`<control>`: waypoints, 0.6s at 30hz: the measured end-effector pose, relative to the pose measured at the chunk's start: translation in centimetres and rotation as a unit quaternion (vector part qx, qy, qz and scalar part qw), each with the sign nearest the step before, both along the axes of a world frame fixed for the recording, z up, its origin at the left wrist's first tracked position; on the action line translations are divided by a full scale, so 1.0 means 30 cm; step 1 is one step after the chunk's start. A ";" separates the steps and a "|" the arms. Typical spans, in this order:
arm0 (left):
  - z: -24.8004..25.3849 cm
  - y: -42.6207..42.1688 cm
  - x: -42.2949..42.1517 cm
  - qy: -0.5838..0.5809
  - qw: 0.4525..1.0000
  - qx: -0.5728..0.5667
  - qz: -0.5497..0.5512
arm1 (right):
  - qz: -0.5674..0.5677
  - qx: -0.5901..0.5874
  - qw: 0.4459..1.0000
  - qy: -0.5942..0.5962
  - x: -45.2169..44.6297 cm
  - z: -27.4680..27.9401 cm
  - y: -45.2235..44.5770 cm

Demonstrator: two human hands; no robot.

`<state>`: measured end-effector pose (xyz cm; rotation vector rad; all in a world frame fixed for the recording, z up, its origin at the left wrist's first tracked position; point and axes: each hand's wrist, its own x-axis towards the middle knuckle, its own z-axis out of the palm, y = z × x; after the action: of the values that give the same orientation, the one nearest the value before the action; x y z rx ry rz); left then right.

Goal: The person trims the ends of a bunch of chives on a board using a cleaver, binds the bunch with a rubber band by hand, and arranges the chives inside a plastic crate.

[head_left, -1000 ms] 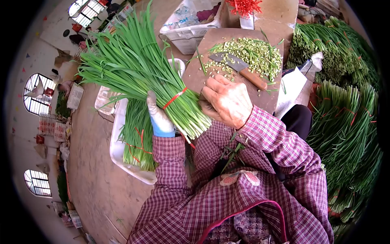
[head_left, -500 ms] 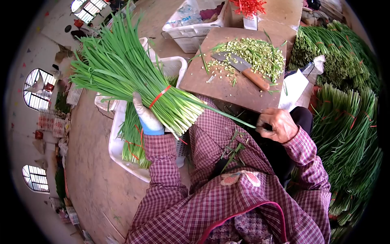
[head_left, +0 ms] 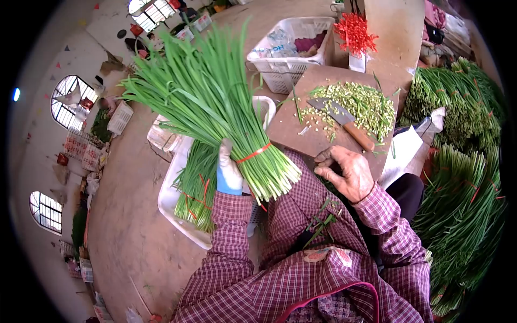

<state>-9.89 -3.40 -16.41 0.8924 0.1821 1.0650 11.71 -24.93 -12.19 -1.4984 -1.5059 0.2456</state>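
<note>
A bunch of green garlic chives (head_left: 215, 107), tied with a red band (head_left: 254, 152), is gripped near its stems in my gloved left hand (head_left: 230, 171). Its pale cut ends point toward my lap and its leaves fan out up and left. My bare right hand (head_left: 353, 173) is beside the near edge of a brown board (head_left: 285, 129), fingers bent and apart from the thumb, nothing visible in them. On the board lie a wooden-handled knife (head_left: 344, 121) and chopped chive pieces (head_left: 371, 102).
A white crate (head_left: 168, 202) with more tied chives stands left of my lap. Another white basket (head_left: 280, 67) holds bags and cloth behind the board. Red ties (head_left: 355, 33) hang beyond it. Stacked chive bunches (head_left: 458, 199) line the right side. Loose bits lie on my lap.
My right hand held the end of a long blade pulled out from the bunch; that blade is no longer in it, and the hand is closer to the board and bunch. The view has shifted.
</note>
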 end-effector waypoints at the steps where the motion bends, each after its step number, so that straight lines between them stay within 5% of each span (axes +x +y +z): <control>1: 0.029 -0.032 0.008 -0.003 0.999 -0.019 -0.034 | -0.001 -0.009 1.000 0.026 -0.013 0.001 0.026; 6: 0.031 -0.084 -0.010 0.052 0.993 -0.063 -0.088 | -0.003 0.023 0.990 0.139 -0.058 0.037 0.130; 18: 0.049 -0.181 0.022 0.162 0.987 0.009 -0.008 | -0.001 0.175 0.980 0.094 -0.086 0.258 0.252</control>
<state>-9.24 -8.84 -14.95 1.0790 0.4349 0.9029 9.14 -17.36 -4.45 -1.1634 -1.3170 0.1104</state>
